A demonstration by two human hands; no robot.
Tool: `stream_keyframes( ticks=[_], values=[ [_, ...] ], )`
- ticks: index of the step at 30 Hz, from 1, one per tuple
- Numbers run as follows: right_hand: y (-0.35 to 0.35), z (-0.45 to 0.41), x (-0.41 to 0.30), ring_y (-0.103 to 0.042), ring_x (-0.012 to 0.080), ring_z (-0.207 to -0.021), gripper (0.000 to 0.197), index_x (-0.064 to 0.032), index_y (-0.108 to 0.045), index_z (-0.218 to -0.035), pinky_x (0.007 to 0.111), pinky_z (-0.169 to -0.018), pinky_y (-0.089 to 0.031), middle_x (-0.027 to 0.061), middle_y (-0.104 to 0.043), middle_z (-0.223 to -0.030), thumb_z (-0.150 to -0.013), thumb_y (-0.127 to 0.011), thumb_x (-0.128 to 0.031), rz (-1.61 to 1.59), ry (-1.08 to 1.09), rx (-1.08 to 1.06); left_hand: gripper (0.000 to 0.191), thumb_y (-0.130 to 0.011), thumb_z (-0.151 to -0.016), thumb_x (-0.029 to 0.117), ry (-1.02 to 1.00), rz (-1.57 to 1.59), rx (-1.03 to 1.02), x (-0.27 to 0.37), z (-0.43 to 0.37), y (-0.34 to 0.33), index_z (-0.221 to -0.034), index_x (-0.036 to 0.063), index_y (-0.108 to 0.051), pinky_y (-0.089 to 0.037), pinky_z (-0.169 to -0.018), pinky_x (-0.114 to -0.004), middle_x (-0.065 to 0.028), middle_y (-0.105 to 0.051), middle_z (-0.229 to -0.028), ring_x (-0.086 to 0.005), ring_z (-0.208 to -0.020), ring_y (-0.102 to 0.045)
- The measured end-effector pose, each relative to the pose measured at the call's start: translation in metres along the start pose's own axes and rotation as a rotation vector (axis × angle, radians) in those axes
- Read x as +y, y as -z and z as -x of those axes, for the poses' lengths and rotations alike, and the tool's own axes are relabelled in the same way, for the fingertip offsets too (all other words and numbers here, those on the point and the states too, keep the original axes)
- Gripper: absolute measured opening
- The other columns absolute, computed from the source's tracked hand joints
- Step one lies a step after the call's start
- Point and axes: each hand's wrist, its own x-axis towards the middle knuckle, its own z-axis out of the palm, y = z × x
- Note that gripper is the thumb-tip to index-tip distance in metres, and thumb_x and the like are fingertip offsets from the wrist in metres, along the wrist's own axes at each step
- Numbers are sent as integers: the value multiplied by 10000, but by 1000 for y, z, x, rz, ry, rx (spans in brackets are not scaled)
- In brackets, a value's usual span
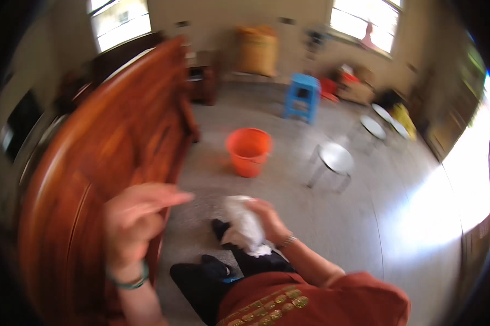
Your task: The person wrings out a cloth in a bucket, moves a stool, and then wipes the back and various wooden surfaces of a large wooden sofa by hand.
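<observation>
A crumpled white cloth [245,224] hangs from my right hand [269,220], whose fingers are closed on its upper edge. My left hand [137,220], blurred and wearing a green bangle, is raised with nothing seen in it. It overlaps the polished reddish-brown wooden back of a large bench or sofa [102,159] on my left; whether it touches the wood I cannot tell. On the floor ahead of both hands stands an orange-red plastic bucket [250,157]. Its inside looks dark orange, and its contents are unclear.
Ahead on the right is a round-topped metal stool [335,157], with several similar stools behind it. A blue plastic stool [302,98] stands beyond the bucket. A tan sack or box [257,51] is by the far wall. Bright light falls on the floor [420,228] at right.
</observation>
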Motion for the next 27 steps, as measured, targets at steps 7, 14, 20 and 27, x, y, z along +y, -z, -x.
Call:
stream_keyframes(
  ticks=[7,14,20,27],
  values=[
    [-61,28,-37,-581,214,-885,573,-69,-458,-1264,329,-840,-461,178,-596,-1032,-879,-410,-489,-344,-114,25,374,-506,-859,395,-145,764,-565,73,-40,-58,-877,51,-651,-287,-945,-493,-262,-536,-1050,-375,-1085,-469],
    [-49,-4,13,-600,221,-654,398,-30,-583,-956,351,-588,-505,105,-629,-787,-759,-585,-376,-257,-251,-59,343,-481,-868,356,-250,956,-441,74,-10,-56,-861,66,-663,-407,-741,-322,-194,-556,-1048,-245,-874,-543],
    [-41,-5,14,-601,230,-705,406,-26,-567,-991,365,-638,-507,106,-626,-838,-763,-577,-362,-217,-185,-64,310,-534,-814,370,-38,827,-472,84,-9,-56,-774,85,-649,-337,-883,-410,-143,-586,-972,-257,-1079,-476],
    [-37,-6,15,-604,223,-728,422,-5,-560,-1005,352,-666,-508,108,-625,-855,-778,-571,-361,-224,-184,-46,334,-571,-773,415,-2,848,-522,64,-9,-70,-758,96,-666,-334,-897,-409,-188,-478,-1207,-259,-1091,-480]
  ],
)
